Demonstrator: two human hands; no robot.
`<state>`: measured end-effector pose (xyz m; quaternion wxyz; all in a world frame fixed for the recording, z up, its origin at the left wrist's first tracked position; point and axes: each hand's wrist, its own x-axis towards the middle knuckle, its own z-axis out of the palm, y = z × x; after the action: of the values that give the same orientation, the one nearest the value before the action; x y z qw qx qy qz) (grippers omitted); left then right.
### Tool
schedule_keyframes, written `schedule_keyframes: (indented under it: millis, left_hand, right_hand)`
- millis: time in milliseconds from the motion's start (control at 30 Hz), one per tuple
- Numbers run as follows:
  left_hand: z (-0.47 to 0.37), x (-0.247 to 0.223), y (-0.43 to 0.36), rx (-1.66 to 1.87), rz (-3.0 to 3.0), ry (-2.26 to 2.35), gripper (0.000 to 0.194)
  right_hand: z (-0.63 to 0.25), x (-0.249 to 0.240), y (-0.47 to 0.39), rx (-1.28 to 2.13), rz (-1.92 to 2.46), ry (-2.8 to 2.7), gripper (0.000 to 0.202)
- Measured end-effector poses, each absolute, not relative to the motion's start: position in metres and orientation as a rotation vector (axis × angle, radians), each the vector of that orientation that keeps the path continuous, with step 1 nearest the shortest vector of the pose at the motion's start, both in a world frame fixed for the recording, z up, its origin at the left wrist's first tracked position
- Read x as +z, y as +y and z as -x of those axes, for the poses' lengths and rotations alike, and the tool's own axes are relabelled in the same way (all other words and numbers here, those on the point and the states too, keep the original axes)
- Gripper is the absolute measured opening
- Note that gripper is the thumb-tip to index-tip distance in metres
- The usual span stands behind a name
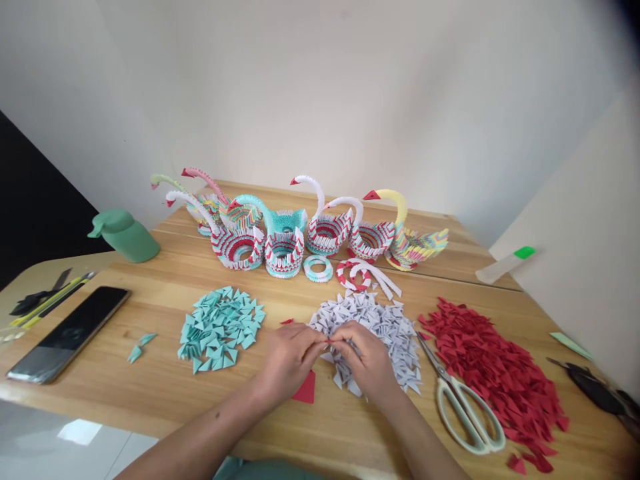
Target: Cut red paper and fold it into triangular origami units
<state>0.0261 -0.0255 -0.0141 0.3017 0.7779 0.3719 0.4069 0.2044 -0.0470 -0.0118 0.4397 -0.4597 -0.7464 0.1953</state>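
My left hand (293, 357) and my right hand (367, 360) meet at the fingertips over the table. Both pinch a tiny red piece of paper (329, 342), mostly hidden by the fingers. Beneath my left hand lies a flat red paper sheet (304, 389), partly covered. A small red folded piece (287, 321) rests just beyond that hand. White folded paper triangles (400, 333) are heaped under and behind my right hand. To the left is a pile of teal folded triangles (220, 327), and to the right a large pile of red ones (495, 367).
Scissors (467, 407) lie right of my right hand. Several folded-paper swans (285, 250) stand along the back, with a teal-and-white paper ring (318, 269) before them. At left are a phone (70, 333) and a green jug (125, 237). A green-capped glue bottle (505, 265) lies at right.
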Motion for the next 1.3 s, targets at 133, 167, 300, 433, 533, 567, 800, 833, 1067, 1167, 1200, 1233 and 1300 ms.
schedule_keyframes:
  millis: [133,167,300,433,533,567,800,833,1067,1167,1200,1233,1300]
  left_hand:
    - [-0.030,-0.014,-0.024,1.021,-1.549,0.977,0.017]
    - [-0.031,-0.015,-0.023,0.989,-1.381,0.949,0.020]
    - [-0.033,-0.024,-0.021,0.849,-0.936,0.770,0.037]
    - [-0.032,-0.028,-0.023,0.773,-0.727,0.709,0.037]
    - [-0.031,-0.025,-0.024,0.786,-0.664,0.695,0.032]
    - [-0.030,-0.023,-0.023,0.792,-0.647,0.700,0.031]
    - [-0.025,-0.016,-0.019,0.810,-0.651,0.704,0.029]
    - [-0.024,-0.016,-0.018,0.805,-0.660,0.697,0.028]
    - [-0.023,-0.016,-0.018,0.815,-0.643,0.676,0.023]
    - [-0.023,-0.018,-0.019,0.828,-0.653,0.660,0.021]
    - [-0.023,-0.018,-0.019,0.833,-0.650,0.657,0.021]
    - [-0.023,-0.018,-0.019,0.837,-0.646,0.656,0.021]
    - [-0.023,-0.016,-0.019,0.847,-0.633,0.657,0.021]
  right_hand:
    - [-0.200,-0.011,-0.049,0.333,1.121,-1.818,0.013]
    - [-0.200,-0.011,-0.049,0.297,1.121,-1.809,0.012]
    - [-0.198,-0.014,-0.049,0.177,1.094,-1.839,0.011]
    - [-0.195,-0.021,-0.050,0.079,1.056,-1.930,0.010]
    - [-0.192,-0.019,-0.050,-0.007,1.060,-2.011,0.014]
    - [-0.192,-0.016,-0.050,-0.040,1.070,-2.043,0.015]
    - [-0.245,0.027,-0.082,-0.121,1.435,-2.160,0.018]
    - [-0.262,0.027,-0.093,-0.123,1.527,-2.130,0.021]
    - [-0.350,-0.027,-0.165,-0.247,2.183,-1.869,0.027]
    - [-0.353,-0.044,-0.169,-0.220,2.247,-1.837,0.023]
    - [-0.352,-0.045,-0.168,-0.214,2.260,-1.820,0.024]
    - [-0.351,-0.044,-0.167,-0.201,2.265,-1.800,0.025]
    - [-0.348,-0.036,-0.166,-0.128,2.251,-1.747,0.029]
